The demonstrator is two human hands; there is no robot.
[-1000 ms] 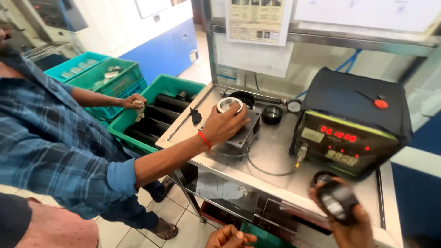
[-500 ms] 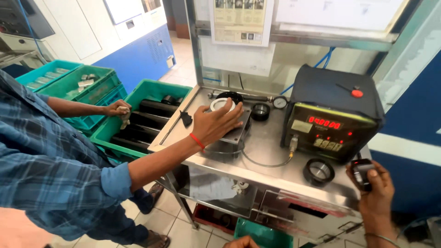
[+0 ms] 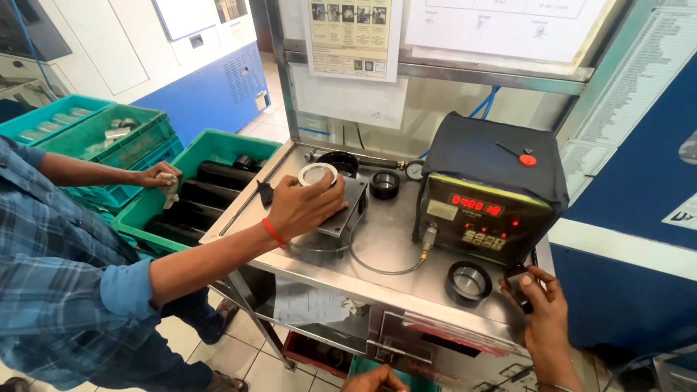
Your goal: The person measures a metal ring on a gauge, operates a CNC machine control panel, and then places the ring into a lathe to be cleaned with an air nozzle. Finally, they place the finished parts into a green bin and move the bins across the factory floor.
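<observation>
Gripping a small dark part (image 3: 520, 284) between closed fingers (image 3: 536, 279), the right hand (image 3: 546, 319) sits at the steel table's (image 3: 377, 279) front right corner. Just left of those fingertips a black ring (image 3: 469, 282) lies flat; directly above them stands the black meter box (image 3: 488, 196). The left hand (image 3: 374, 380) shows only partly at the bottom edge; grip cannot be told. A co-worker's hand (image 3: 305, 207) presses on a white ring (image 3: 318, 174), well left.

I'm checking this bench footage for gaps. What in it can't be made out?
Head view only:
- Right hand: the dark object it holds is mostly hidden by its fingers.
- Left hand: cut off by the bottom edge; open or closed unclear.
- White ring: partly covered by the co-worker's hand.
- Green crate: contents too dark.
</observation>
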